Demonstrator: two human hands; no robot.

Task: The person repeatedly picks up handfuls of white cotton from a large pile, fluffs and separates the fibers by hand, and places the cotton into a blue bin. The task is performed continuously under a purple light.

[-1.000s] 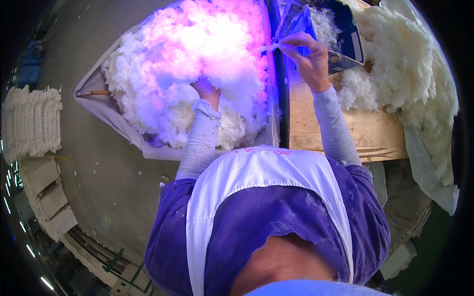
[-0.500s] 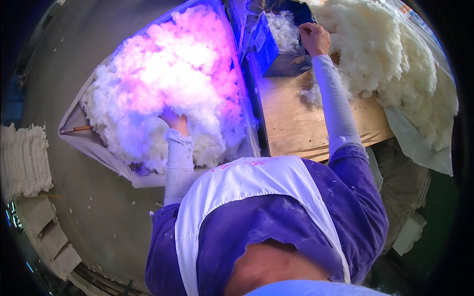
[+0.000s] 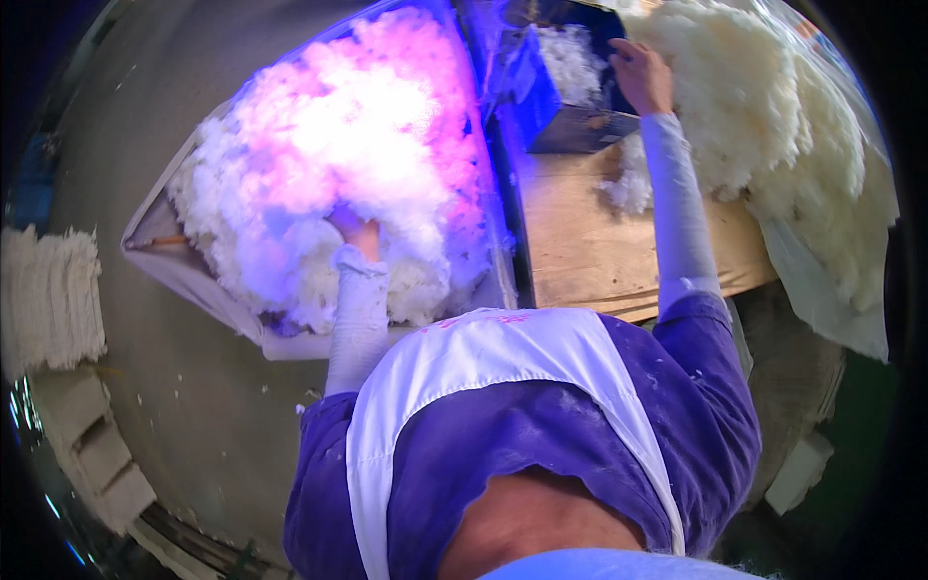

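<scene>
Your left hand (image 3: 360, 235) is at the near part of the large white fibre pile (image 3: 319, 184), which lies in the cloth-sided container (image 3: 217, 307) on your left. The fingers are sunk in the fibre; you cannot tell from this view how far they are open or whether they grip any. Pink and violet light falls on the pile and is brightest beyond this hand.

Your right hand (image 3: 645, 77) is over the right wall of the dark blue box (image 3: 585, 132). Its fingers are partly bent, with the fingertips toward the box opening; whether they pinch a wisp cannot be told. White fibre (image 3: 570, 63) lies inside the box.

The box is at the far part of the wooden counter (image 3: 599, 232). A small fibre tuft (image 3: 633, 179) lies on the counter, near the box. To the right, a cream fibre heap (image 3: 735, 92) spreads beside your right forearm, with a pale sheet (image 3: 822, 300) hanging below it. A wooden rod (image 3: 170, 240) shows at the container's left corner.
</scene>
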